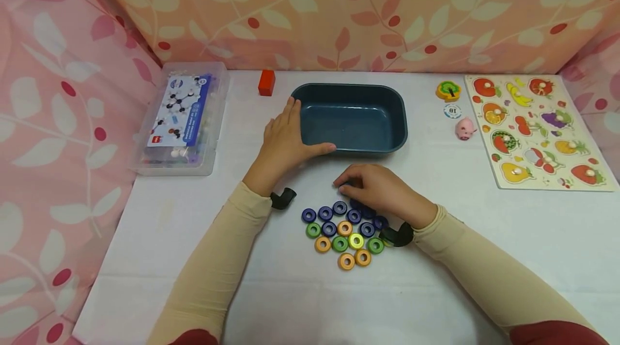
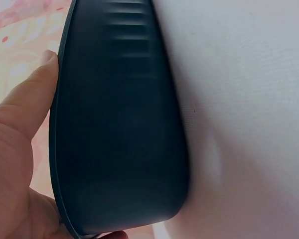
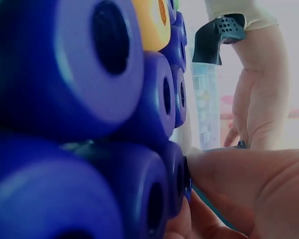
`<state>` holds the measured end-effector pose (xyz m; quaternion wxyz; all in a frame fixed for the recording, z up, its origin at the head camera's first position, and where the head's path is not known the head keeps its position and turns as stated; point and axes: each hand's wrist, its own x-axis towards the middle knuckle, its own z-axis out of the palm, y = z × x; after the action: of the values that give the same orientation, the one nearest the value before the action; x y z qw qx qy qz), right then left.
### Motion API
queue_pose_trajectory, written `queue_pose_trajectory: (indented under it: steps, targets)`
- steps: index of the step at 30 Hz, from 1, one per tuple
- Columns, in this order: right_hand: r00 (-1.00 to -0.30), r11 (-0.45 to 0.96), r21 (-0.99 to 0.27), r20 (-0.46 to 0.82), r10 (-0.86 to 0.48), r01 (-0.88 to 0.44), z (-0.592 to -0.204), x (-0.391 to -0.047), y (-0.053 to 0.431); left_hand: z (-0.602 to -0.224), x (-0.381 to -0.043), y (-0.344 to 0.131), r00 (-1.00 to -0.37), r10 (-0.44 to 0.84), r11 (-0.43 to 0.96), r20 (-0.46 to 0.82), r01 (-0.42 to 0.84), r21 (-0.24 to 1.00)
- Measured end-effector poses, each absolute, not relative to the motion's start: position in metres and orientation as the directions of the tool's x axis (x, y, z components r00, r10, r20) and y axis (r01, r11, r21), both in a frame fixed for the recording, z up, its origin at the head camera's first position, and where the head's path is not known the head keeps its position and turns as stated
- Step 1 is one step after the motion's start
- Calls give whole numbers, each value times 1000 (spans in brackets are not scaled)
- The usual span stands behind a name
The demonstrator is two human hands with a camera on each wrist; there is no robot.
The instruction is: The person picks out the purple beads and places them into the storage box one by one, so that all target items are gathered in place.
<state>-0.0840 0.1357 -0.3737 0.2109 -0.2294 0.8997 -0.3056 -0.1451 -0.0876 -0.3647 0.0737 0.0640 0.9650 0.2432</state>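
A dark teal rectangular tub point(image 1: 358, 124) stands at the back middle of the table. My left hand point(image 1: 284, 138) rests at its front left corner, the thumb along the front rim and the fingers lying along the left side. In the left wrist view the thumb touches the rim of the tub point(image 2: 119, 124). In front of the tub my right hand point(image 1: 382, 186) pinches a dark blue ring point(image 1: 346, 185) between thumb and fingers, mostly hidden by them. Several blue rings point(image 1: 325, 213) lie below that hand, with green rings point(image 1: 340, 243), orange rings point(image 1: 346, 261) and a yellow ring point(image 1: 356, 241).
A clear plastic case point(image 1: 213, 135) with a molecule-model label stands at left. Behind sits a red block point(image 1: 266, 83). Toward the right are a tree piece point(image 1: 448, 90), a round token point(image 1: 452, 111), a pink pig figure point(image 1: 465, 128) and a fruit puzzle board point(image 1: 537, 135).
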Motion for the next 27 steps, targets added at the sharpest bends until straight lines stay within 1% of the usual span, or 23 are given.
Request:
queue_pose_trajectory:
  steps: [6,10,14,17,20,22,24,27]
  targets:
    - [-809,724,-638,-264,-525,-262,-374,-88,135,-366,-145,-89,-983,151,870,-108,80,486]
    - [-810,717,-643,-250,-531,-271,-368,-88,136,-366,-144,-89,-983,149,868,-111,76,491]
    - [-822,695,-659,-201,-533,-289,-351,-88,138,-366,-144,-90,-982,149,866,-112,75,494]
    - [-843,672,-684,-155,-516,-285,-329,-95,140,-366,-144,-91,-982,150,865,-112,76,496]
    - [-876,675,-693,-130,-465,-255,-310,-116,139,-365,-144,-92,-981,157,864,-113,81,498]
    - [-892,682,-705,-162,-423,-196,-303,-139,134,-365,-145,-92,-980,160,863,-115,82,498]
    - [-892,691,-712,-223,-394,-127,-301,-165,125,-364,-145,-93,-980,160,865,-117,82,495]
    - [-858,682,-731,-344,-382,-11,-305,-201,107,-365,-146,-94,-979,156,870,-128,75,487]
